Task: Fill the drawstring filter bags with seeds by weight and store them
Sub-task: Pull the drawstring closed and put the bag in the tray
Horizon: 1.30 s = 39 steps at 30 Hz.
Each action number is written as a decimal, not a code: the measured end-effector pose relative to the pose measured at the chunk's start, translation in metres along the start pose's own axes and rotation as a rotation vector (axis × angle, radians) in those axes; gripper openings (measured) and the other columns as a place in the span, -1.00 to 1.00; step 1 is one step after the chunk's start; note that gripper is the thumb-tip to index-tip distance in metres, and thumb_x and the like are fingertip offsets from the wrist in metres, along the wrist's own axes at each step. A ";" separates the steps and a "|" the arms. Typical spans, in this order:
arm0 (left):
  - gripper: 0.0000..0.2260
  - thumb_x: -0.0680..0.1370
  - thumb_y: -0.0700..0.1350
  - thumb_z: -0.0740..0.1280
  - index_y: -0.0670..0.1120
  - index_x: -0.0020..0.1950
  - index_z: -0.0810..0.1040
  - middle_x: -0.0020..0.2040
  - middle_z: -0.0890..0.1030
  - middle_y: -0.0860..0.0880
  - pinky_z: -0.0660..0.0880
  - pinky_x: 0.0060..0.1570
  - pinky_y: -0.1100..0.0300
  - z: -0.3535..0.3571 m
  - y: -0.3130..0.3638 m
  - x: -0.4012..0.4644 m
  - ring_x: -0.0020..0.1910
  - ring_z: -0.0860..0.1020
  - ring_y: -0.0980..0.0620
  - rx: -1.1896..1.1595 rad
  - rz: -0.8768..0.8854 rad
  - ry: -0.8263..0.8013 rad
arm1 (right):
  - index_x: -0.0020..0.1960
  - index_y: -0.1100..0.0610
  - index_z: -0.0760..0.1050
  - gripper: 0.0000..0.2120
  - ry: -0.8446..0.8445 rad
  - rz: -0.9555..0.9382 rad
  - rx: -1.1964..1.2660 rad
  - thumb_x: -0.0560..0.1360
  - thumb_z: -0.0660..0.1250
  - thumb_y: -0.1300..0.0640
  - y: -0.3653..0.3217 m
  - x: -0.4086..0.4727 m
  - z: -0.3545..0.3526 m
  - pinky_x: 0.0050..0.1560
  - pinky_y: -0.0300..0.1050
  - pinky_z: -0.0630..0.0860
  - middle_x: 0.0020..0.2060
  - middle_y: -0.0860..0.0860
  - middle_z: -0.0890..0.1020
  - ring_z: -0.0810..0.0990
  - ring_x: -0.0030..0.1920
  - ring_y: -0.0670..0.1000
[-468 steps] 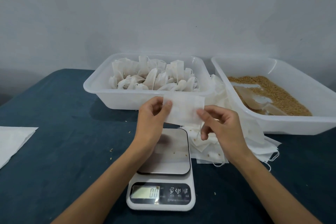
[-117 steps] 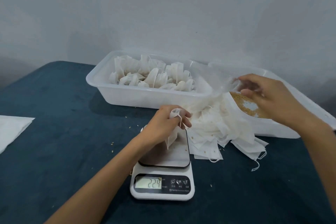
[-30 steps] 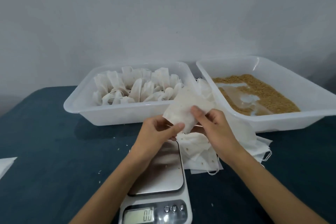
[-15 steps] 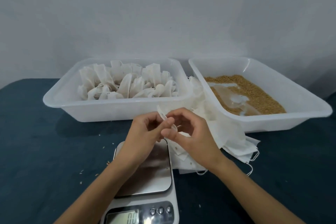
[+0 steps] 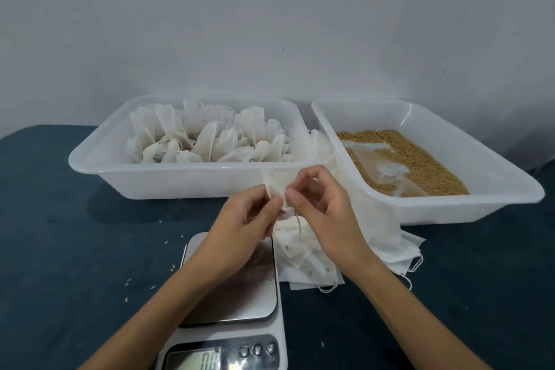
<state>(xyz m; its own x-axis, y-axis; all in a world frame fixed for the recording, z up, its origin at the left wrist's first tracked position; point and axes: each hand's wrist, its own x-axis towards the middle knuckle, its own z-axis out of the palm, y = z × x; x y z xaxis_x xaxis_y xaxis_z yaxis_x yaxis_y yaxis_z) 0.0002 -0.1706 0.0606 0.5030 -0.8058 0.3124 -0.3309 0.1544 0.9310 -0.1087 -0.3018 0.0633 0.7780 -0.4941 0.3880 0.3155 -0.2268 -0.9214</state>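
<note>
My left hand and my right hand both pinch one empty white drawstring filter bag, held edge-on above the far end of the kitchen scale. Its string hangs down between my hands. The steel platform is bare and the display is partly cut off at the bottom edge. A pile of empty bags lies right of the scale. The left tray holds several filled bags. The right tray holds brown seeds and a clear scoop.
Everything sits on a dark blue tablecloth with a few spilled seeds left of the scale. A grey wall stands close behind both trays.
Over the last second I turned the flat bag edge-on and brought my fingers together at its top. The view also shifted, sliding the trays to the right in the frame.
</note>
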 end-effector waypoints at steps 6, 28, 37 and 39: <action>-0.74 0.61 -0.03 0.31 0.02 -0.28 0.54 -0.38 0.47 0.03 0.37 -0.20 0.05 -0.001 0.005 -0.001 -0.33 0.41 0.03 0.013 -0.043 0.014 | -0.05 0.06 0.46 -0.86 0.034 -0.108 -0.218 0.56 0.42 0.19 0.003 0.002 -0.004 -0.08 -0.05 0.61 -0.21 -0.03 0.58 0.62 -0.16 0.04; -0.78 0.56 -0.18 0.46 -0.23 0.17 0.67 0.07 0.75 -0.17 0.69 0.01 0.09 -0.020 0.007 0.005 0.06 0.72 -0.12 -0.337 -0.247 0.186 | -0.03 0.26 0.66 -0.64 0.075 0.130 0.090 0.51 0.38 -0.06 -0.007 0.007 -0.014 -0.07 -0.02 0.50 -0.13 0.12 0.66 0.62 -0.12 0.06; -0.92 0.58 -0.24 0.46 -0.23 -0.09 0.66 -0.20 0.68 -0.12 0.61 -0.19 0.20 -0.012 0.006 0.003 -0.21 0.59 -0.01 -0.153 -0.144 0.308 | -0.12 0.10 0.67 -0.85 0.266 0.037 -0.100 0.52 0.48 0.02 -0.001 0.006 -0.017 -0.40 -0.10 0.42 -0.21 0.10 0.64 0.44 -0.38 0.05; -0.85 0.59 -0.22 0.47 -0.12 -0.17 0.62 -0.28 0.60 0.03 0.53 -0.20 0.24 -0.011 0.004 0.001 -0.27 0.51 0.10 0.068 -0.029 0.372 | -0.11 0.05 0.67 -0.89 0.261 0.005 -0.190 0.51 0.49 0.02 0.000 0.005 -0.016 -0.41 -0.12 0.36 -0.26 0.02 0.61 0.39 -0.41 0.04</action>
<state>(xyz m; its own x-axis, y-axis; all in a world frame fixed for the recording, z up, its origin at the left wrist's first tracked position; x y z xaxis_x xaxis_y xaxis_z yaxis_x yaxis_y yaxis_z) 0.0081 -0.1649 0.0662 0.7643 -0.5449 0.3450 -0.3584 0.0859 0.9296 -0.1140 -0.3175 0.0658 0.6062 -0.6886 0.3980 0.1856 -0.3642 -0.9126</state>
